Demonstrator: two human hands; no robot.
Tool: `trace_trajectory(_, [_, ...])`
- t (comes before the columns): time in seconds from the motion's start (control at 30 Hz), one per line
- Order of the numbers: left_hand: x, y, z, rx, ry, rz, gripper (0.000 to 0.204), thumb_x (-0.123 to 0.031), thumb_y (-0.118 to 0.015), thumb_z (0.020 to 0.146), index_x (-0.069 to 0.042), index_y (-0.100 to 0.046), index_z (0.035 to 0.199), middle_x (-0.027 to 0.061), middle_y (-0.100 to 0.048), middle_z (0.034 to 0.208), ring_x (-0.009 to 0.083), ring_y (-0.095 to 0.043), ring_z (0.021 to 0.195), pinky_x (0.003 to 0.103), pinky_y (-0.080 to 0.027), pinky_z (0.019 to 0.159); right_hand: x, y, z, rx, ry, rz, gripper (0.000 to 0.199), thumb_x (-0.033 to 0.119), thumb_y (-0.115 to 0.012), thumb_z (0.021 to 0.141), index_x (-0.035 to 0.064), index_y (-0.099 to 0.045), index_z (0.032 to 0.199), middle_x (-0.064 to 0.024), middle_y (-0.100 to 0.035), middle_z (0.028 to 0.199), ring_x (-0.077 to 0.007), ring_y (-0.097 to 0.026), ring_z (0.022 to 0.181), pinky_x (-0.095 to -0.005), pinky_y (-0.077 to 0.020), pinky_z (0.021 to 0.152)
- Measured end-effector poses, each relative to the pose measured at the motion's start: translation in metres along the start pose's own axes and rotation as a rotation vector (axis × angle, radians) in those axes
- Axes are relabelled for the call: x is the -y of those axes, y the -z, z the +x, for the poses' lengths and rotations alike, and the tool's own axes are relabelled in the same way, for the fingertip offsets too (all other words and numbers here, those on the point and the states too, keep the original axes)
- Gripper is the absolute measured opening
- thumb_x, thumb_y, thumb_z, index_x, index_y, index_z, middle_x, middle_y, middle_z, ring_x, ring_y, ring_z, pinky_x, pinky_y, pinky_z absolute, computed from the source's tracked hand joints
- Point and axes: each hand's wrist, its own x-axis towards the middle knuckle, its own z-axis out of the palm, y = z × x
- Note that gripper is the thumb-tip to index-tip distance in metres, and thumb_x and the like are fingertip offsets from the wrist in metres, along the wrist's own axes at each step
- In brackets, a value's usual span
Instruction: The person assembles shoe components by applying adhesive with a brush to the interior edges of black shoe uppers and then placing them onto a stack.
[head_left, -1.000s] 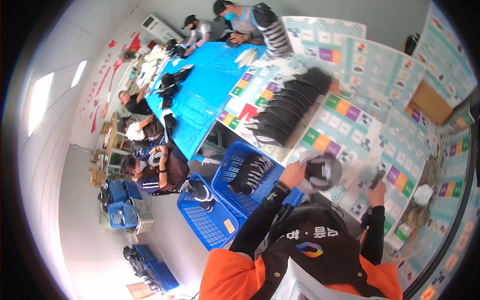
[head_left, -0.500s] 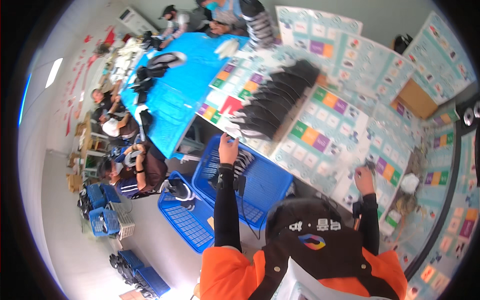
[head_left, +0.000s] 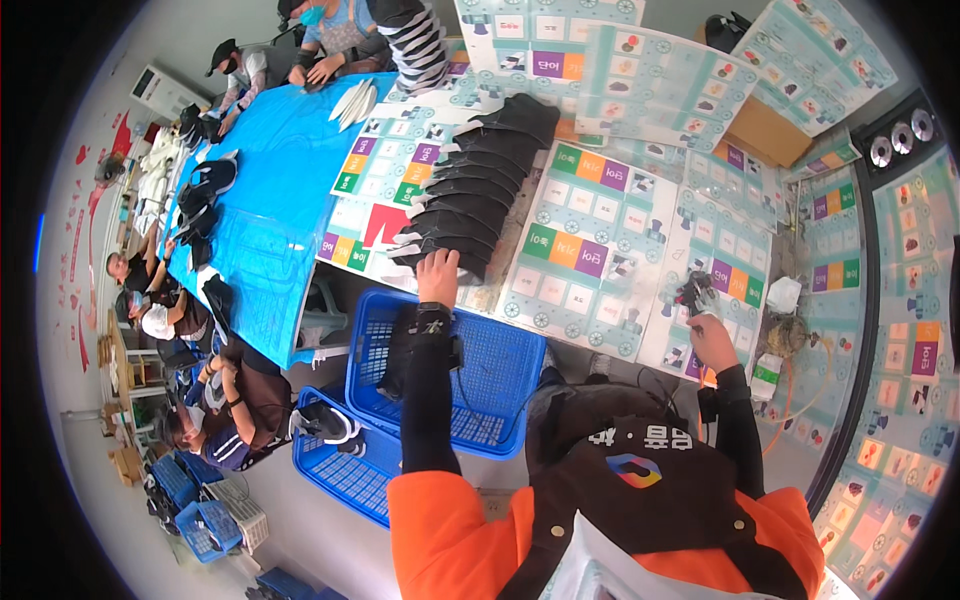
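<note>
A long overlapping row of black shoe uppers (head_left: pixel 470 185) with pale edges lies across the table. My left hand (head_left: pixel 437 278) is at the near end of that row, its fingers closed over the edge of the nearest upper. To the right, my right hand (head_left: pixel 713 342) rests low over the printed table sheet (head_left: pixel 610 225) with its fingers drawn together. A small dark object (head_left: pixel 697 292) lies just beyond its fingertips; its kind is unclear. What the right fingers hold, if anything, is hidden.
Below my left forearm stands a blue basket (head_left: pixel 490 385) with dark pieces inside; another blue basket (head_left: pixel 345 470) holds shoe parts. A blue-covered table (head_left: pixel 265 215) extends left, with co-workers around it. A striped stack (head_left: pixel 410 45) stands at the back. An orange hose (head_left: pixel 790 385) hangs right.
My left hand has moved from just short of the row onto its nearest upper. My right hand stays beside the small dark object. The whole view has shifted.
</note>
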Motion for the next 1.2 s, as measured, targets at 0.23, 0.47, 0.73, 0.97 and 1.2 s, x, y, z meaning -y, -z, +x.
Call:
trace_trajectory(0.23, [-0.014, 0.086, -0.010, 0.269, 0.134, -0.298, 0.033, 0.000, -0.060, 0.081, 0.000, -0.056, 0.114, 0.0210, -0.064, 0.112, 0.0448, -0.058, 0.109, 0.052, -0.049, 0.093, 0.045, -0.011, 0.021, 0.116, 0.112, 0.150, 0.019, 0.013, -0.066, 0.091, 0.0038, -0.070, 0.107, -0.0155, -0.070, 0.104, -0.0338, -0.064, 0.111, -0.0421, -0.0526, 0.092])
trace_trajectory(0.47, [-0.148, 0.096, -0.040, 0.117, 0.201, -0.631, 0.040, -0.001, -0.060, 0.084, -0.002, -0.057, 0.125, 0.0191, -0.062, 0.121, 0.0408, -0.061, 0.111, 0.045, -0.051, 0.093, 0.170, -0.040, 0.046, 0.327, 0.405, 0.489, 0.066, 0.029, -0.081, 0.087, 0.0099, -0.049, 0.142, -0.0164, -0.051, 0.138, -0.0338, -0.059, 0.124, -0.0383, -0.0541, 0.096])
trace_trajectory(0.73, [-0.178, 0.023, -0.052, 0.011, 0.178, -1.008, 0.044, -0.010, -0.074, 0.090, 0.002, -0.056, 0.128, 0.0180, -0.063, 0.130, 0.0348, -0.062, 0.115, 0.042, -0.048, 0.100, 0.140, -0.101, 0.067, -0.020, 0.335, 0.347, 0.029, 0.008, -0.067, 0.085, 0.0056, -0.057, 0.113, -0.0158, -0.060, 0.109, -0.0413, -0.066, 0.090, -0.0479, -0.0537, 0.077])
trace_trajectory(0.97, [-0.106, -0.040, -0.077, 0.246, 1.023, -0.307, 0.148, -0.066, -0.088, 0.063, 0.005, -0.004, 0.161, 0.0425, -0.026, 0.155, 0.0568, -0.031, 0.144, 0.062, -0.031, 0.116, 0.124, -0.093, 0.054, -0.103, 0.221, 0.330, 0.025, 0.007, -0.064, 0.085, 0.0050, -0.053, 0.107, -0.0189, -0.059, 0.104, -0.0460, -0.062, 0.089, -0.0522, -0.0512, 0.075])
trace_trajectory(1.2, [-0.042, -0.052, -0.087, 0.193, 0.562, -0.330, 0.132, -0.032, -0.090, 0.063, -0.004, -0.009, 0.163, 0.0319, -0.021, 0.164, 0.0511, -0.028, 0.148, 0.055, -0.025, 0.123, 0.118, 0.016, 0.048, -0.229, 0.240, 0.196, 0.017, 0.003, -0.065, 0.082, 0.0023, -0.056, 0.097, -0.0175, -0.057, 0.095, -0.0403, -0.064, 0.082, -0.0452, -0.0526, 0.071])
